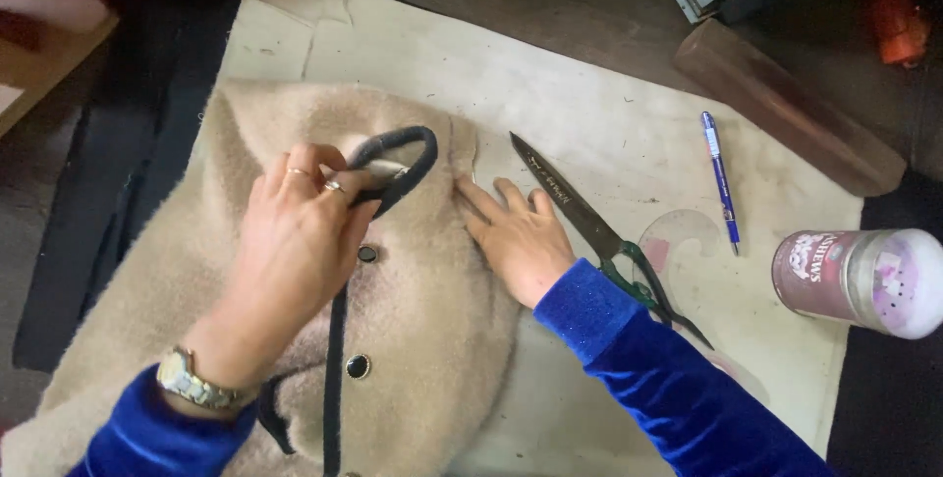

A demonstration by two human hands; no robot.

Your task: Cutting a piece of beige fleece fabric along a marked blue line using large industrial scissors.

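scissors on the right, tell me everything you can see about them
The scissors are large shears with long dark metal blades and dark green handles. They lie flat and closed on the pale paper sheet, tip pointing up-left toward the beige fleece garment. The handles run under the blue sleeve and overlap a clear curve ruler. The right hand rests flat just left of the blades; contact is unclear.

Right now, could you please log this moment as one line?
left hand: pinching black trim loop | right hand: flat on beige fleece garment | scissors: beside right hand

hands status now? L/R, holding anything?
Left hand: closed, pinching the dark trim loop at the neck of the beige fleece garment.
Right hand: open, flat on the garment's edge, holding nothing.
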